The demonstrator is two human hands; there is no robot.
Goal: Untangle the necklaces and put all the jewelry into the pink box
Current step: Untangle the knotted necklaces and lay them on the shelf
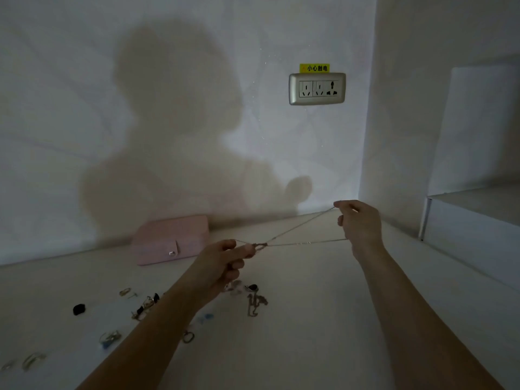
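Wall lbl point(314, 68) — "小心触电"; necklaces point(301, 243) taut.

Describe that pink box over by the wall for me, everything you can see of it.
The pink box is pale, flat and oblong with rounded corners, and looks like soft leather. A small tab on its front carries a round silver snap. It is closed and lies flat on the table, close by the wall, in the person's shadow. Nothing lies on it; the left hand and right hand, busy with the necklaces, do not touch it.
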